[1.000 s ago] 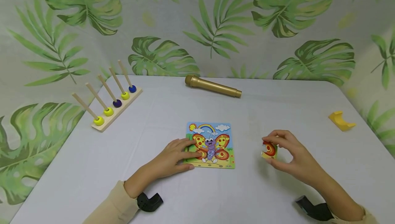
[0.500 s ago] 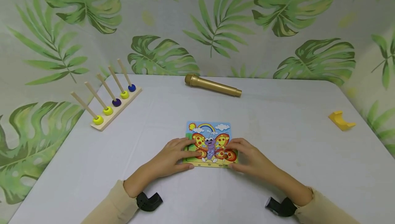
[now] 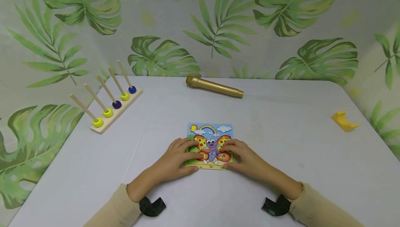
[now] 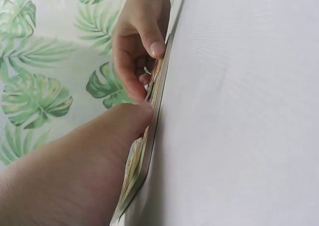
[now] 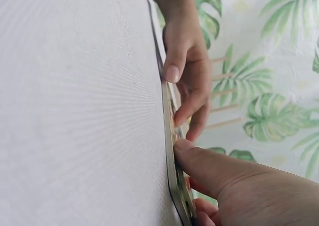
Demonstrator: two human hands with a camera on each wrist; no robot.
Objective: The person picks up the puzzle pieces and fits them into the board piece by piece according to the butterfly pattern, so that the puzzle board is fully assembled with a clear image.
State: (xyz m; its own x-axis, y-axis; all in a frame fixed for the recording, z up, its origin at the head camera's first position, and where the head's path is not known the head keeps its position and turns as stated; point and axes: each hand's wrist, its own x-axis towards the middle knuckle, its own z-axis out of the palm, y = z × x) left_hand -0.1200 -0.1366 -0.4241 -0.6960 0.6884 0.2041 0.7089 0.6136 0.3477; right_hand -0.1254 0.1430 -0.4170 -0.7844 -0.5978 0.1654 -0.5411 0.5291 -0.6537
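Note:
A square butterfly puzzle (image 3: 210, 125) lies on the table in the head view, its picture showing a rainbow, sun and clouds. My left hand (image 3: 176, 159) rests on its left side, fingertips over the left wings and thumb by the bottom edge. My right hand (image 3: 248, 159) is over the lower right, holding a puzzle piece (image 3: 224, 156) with the red-and-yellow lower wing between thumb and fingers. That piece lies on or just above the board; its exact seating is partly hidden by the fingers. Both wrist views show the board (image 4: 158, 99) edge-on, with thumbs along its near side.
A gold microphone (image 3: 215, 86) lies behind the puzzle. At the back left stands a wooden peg rack (image 3: 116, 113) with yellow, purple and blue beads. A yellow curved block (image 3: 344, 121) lies at the right. A leaf-patterned cloth (image 3: 237, 22) hangs behind the white table.
My right hand has carried the puzzle piece leftward from beside the board onto its lower right, where the wing now lines up with the picture. The left hand has stayed on the board.

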